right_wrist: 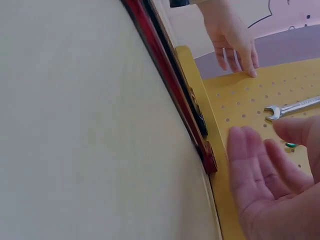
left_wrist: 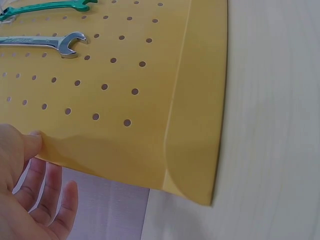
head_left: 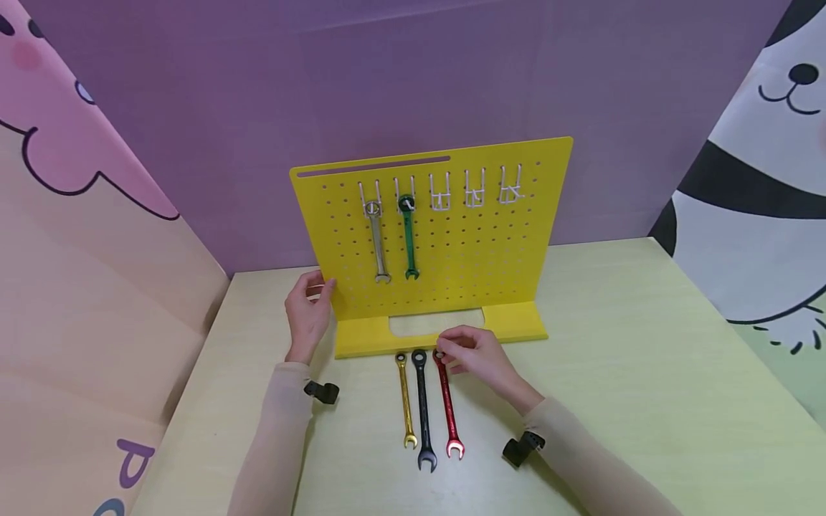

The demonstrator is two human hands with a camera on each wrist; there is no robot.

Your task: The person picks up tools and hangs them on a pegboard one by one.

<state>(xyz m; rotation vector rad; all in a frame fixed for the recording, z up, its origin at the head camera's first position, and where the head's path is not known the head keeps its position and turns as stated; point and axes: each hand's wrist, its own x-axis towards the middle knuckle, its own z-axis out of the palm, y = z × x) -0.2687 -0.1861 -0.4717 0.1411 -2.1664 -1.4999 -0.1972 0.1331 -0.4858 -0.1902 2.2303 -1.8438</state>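
Observation:
A yellow pegboard (head_left: 452, 265) stands on a yellow base. My left hand (head_left: 308, 309) holds its left edge, thumb on the front face and the other fingers behind. In the left wrist view, the thumb (left_wrist: 33, 145) lies at the board's edge. My right hand (head_left: 480, 360) is over the head of a red wrench (head_left: 448, 408); in the right wrist view its fingers (right_wrist: 245, 165) are loosely bent, holding nothing, beside the wrench's ring end (right_wrist: 210, 157). A black wrench (head_left: 422, 412) and a gold wrench (head_left: 406, 401) lie left of the red one, ring ends toward the base.
A silver wrench (head_left: 377, 244) and a green wrench (head_left: 409, 240) hang by their ring ends from white hooks at the board's upper left. Three more white hooks (head_left: 474, 197) to their right carry nothing. A purple wall (head_left: 387, 86) rises behind the pale table (head_left: 619, 344).

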